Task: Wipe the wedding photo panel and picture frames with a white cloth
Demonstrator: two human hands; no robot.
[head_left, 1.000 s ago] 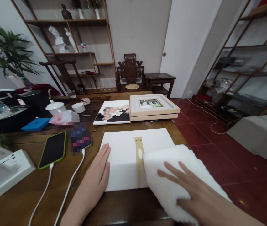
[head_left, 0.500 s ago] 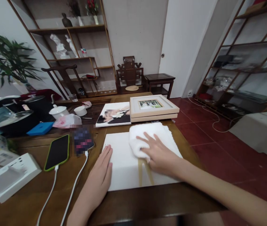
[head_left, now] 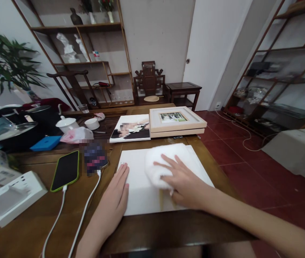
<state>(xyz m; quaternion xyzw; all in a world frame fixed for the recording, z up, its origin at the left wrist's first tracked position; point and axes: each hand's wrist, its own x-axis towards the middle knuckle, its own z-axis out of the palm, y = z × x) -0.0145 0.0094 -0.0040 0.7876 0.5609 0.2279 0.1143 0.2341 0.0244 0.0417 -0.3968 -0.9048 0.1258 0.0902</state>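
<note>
A flat white board (head_left: 138,200) lies on the wooden table in front of me. My left hand (head_left: 115,195) rests along its left edge, fingers stretched out and flat. On the board's upper right part sits a fluffy white cloth (head_left: 152,163). My right hand (head_left: 182,181) presses down on this cloth with spread fingers, its thumb low at the cloth's near edge. Two narrow yellowish strips (head_left: 161,200) show on the board just below the cloth; their upper ends are hidden under cloth and hand.
Behind the board lie a photo panel (head_left: 131,130) and stacked pale wooden frames (head_left: 179,129). To the left are a green-edged phone (head_left: 66,170), charging cables (head_left: 84,215), a white power strip (head_left: 20,200), a blue box (head_left: 46,143), a teapot (head_left: 68,125) and dark pots (head_left: 15,135).
My right hand and the white cloth have slid slightly toward me over the board, covering more of the yellowish strips. My left hand stays in place. The view has shifted a little.
</note>
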